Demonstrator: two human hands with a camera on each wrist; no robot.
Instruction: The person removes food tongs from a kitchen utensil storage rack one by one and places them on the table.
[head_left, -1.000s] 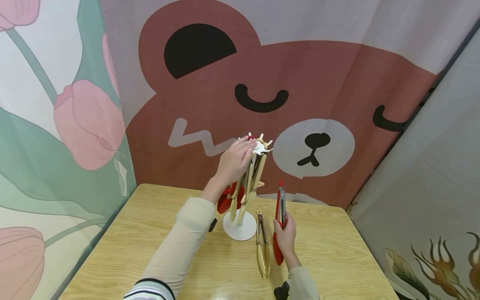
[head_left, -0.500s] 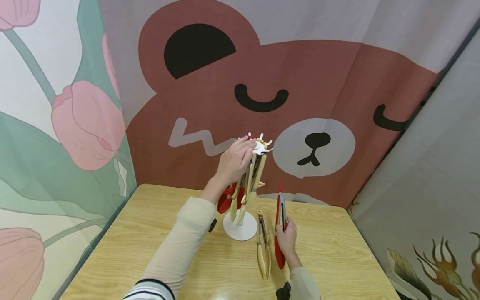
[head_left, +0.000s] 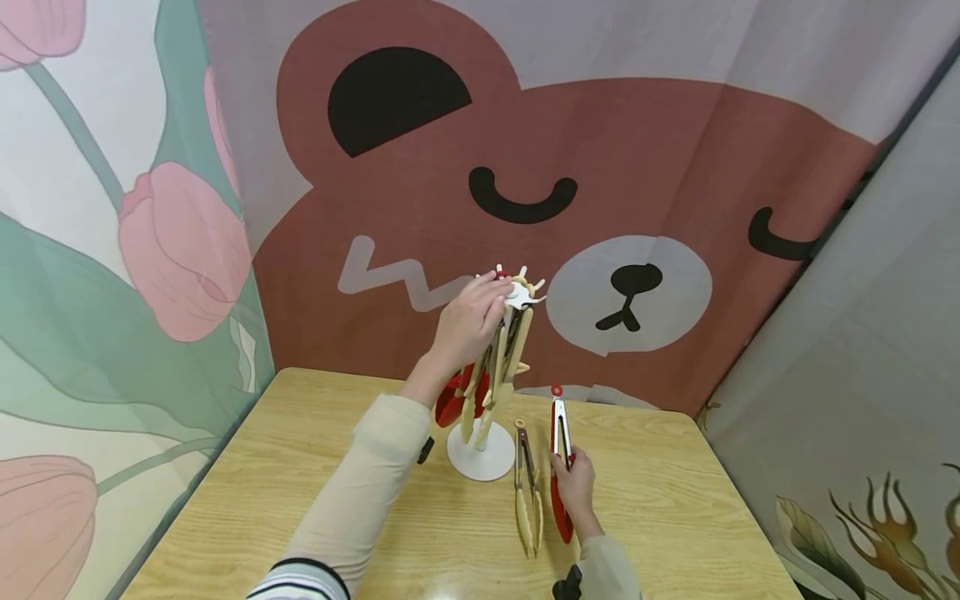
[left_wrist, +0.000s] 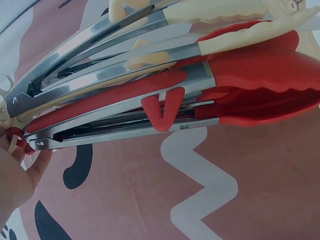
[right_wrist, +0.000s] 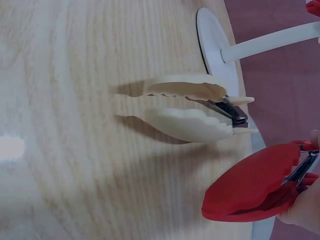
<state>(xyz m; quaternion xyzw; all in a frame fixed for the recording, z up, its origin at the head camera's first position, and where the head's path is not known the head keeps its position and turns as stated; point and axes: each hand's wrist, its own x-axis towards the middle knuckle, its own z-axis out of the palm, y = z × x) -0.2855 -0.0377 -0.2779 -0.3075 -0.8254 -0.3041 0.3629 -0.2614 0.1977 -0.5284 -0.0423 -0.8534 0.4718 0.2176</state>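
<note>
My left hand holds the top of a white stand with hooks. Beige-tipped tongs and red tongs hang from it. In the left wrist view the hanging red tongs and beige tongs lie close together beside that hand. My right hand grips other red tongs around the middle, ring end up, red tips down near the tabletop. The right wrist view shows their red tips slightly parted. Left of them a beige pair of tongs stands or lies on the table.
The stand's round white base is on the wooden table. A small black object shows beside the left forearm. Behind the table hangs a curtain with a bear print.
My right hand has come slightly down and nearer with the red tongs, which have turned to show more of their metal face. The left hand stays at the stand's top.
</note>
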